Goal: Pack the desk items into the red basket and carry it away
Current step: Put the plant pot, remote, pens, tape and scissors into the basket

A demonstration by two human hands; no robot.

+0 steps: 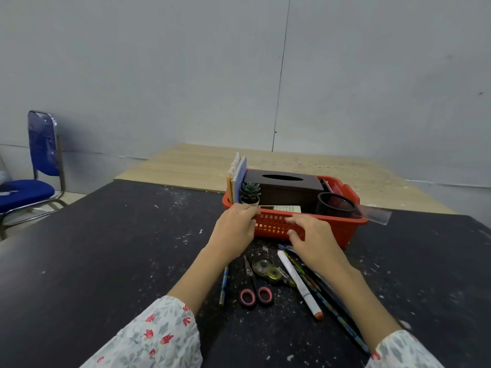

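Note:
The red basket (332, 232) stands on the black table and holds upright notebooks (237, 176), a small succulent (250, 192), a dark tissue box (287, 187), a black mesh cup (336, 205), a clear ruler (376, 214) and a calculator (281, 209). My left hand (233, 229) curls its fingers over the near rim beside the succulent. My right hand (313, 240) lies against the near wall with fingers apart. On the table under my forearms lie pink-handled scissors (255, 288), a correction tape (271, 270), a white marker (300, 282) and pencils (329, 309).
A loose pencil (223, 288) lies left of the scissors. The black table (106, 261) is speckled with white flecks. A light wooden table (202, 166) butts against it behind the basket. A blue chair (34, 181) stands at the far left by the grey wall.

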